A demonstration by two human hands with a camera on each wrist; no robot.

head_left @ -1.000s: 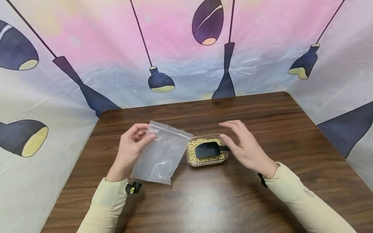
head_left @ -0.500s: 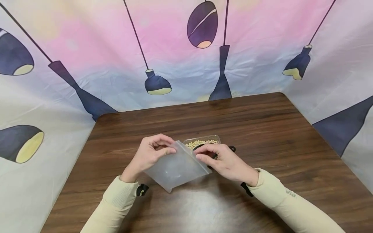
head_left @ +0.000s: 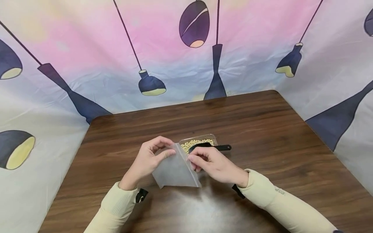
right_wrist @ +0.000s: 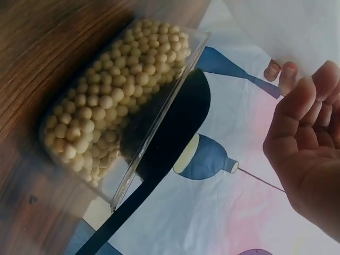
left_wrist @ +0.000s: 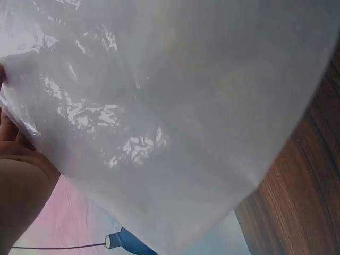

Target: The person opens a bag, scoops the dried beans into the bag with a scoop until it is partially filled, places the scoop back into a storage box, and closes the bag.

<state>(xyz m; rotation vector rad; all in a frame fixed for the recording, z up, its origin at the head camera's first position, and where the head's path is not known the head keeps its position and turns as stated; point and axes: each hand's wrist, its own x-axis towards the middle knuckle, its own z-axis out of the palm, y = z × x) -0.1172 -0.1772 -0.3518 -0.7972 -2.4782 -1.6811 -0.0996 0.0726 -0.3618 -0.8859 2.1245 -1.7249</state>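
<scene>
Left hand point(head_left: 148, 161): your fingers pinch the bag point(head_left: 175, 171).
Right hand point(head_left: 218, 165): your fingers pinch its edge.
Scoop point(right_wrist: 169, 139): atop beans point(right_wrist: 114, 95).

Dark wood-grain table point(head_left: 250, 129), pastel backdrop point(head_left: 180, 68), probably cloth, printed blue lamps point(head_left: 152, 84)

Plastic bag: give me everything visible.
The bag is translucent, glossy, seemingly thin plastic, with a zip strip along its mouth edge. It is held tilted over the table; the left hand grips near its upper mouth corner, the right hand pinches that edge. It looks empty; whether the mouth is open is unclear.
</scene>
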